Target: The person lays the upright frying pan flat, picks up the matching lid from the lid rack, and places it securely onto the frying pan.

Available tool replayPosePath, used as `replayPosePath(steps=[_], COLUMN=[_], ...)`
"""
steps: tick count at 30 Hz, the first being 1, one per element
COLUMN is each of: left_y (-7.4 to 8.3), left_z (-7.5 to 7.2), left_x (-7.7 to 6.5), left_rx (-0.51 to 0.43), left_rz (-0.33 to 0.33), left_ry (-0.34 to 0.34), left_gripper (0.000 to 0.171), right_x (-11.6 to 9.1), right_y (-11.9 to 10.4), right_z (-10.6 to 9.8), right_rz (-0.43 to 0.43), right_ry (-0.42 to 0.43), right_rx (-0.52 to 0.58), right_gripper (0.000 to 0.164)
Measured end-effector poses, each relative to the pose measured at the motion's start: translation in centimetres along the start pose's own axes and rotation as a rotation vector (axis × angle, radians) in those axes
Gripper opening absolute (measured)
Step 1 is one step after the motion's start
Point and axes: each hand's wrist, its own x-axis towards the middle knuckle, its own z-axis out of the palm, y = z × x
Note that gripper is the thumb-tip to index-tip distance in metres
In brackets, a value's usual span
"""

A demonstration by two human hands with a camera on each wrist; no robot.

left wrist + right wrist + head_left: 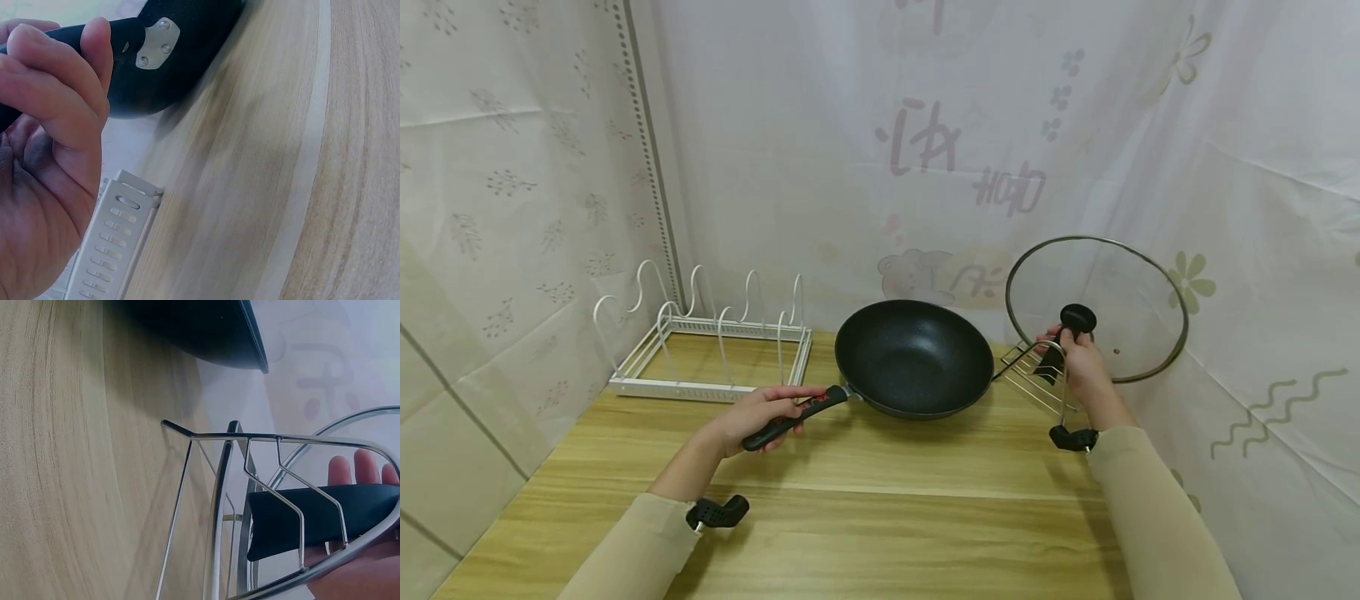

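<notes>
In the head view my left hand (760, 419) grips the black handle (820, 403) of a dark wok (913, 358). The wok's inside faces the head camera; whether its base touches the table cannot be told. Riveted metal joins handle and wok in the left wrist view. At the right, my right hand (1088, 371) holds the black handle (294, 519) of a round glass lid (1138, 308) with a metal rim. That lid is upright, leaning a little. A wire lid stand (215, 487) rises close beside the lid's handle, in front of it in the right wrist view.
A white rack (673, 389) with several curved dividers stands at the back left of the wooden table (880, 533). Behind the table hangs a printed pale curtain (820, 167), and more cloth hangs on both sides.
</notes>
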Motion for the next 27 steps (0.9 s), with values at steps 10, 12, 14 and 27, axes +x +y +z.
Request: replayPosePath(steps=[10,12,14,27], left_y=[0.1,0.1,0.1,0.1], left_z=[0.0,0.0,0.0,0.0], left_x=[0.0,0.0,0.0,-0.1], left_rx=[-0.008,-0.006,-0.003,-0.005], left_rz=[0.000,0.001,0.002,0.003], left_ry=[-0.003,-0.005,-0.008,-0.008], left_gripper=[0.057,0.057,0.057,0.057], right_x=[0.0,-0.2,-0.4,-0.7], right_y=[-0.9,-1.3,-1.7,-3.9], right_z=[-0.1,-0.1,-0.1,-0.3], right_rz=[-0.032,-0.026,-0.018,-0.086], right_ry=[0.012,0.008,0.006,-0.025], right_rx=[0.005,0.011,0.033,0.040], right_gripper=[0.027,0.027,0.026,0.027])
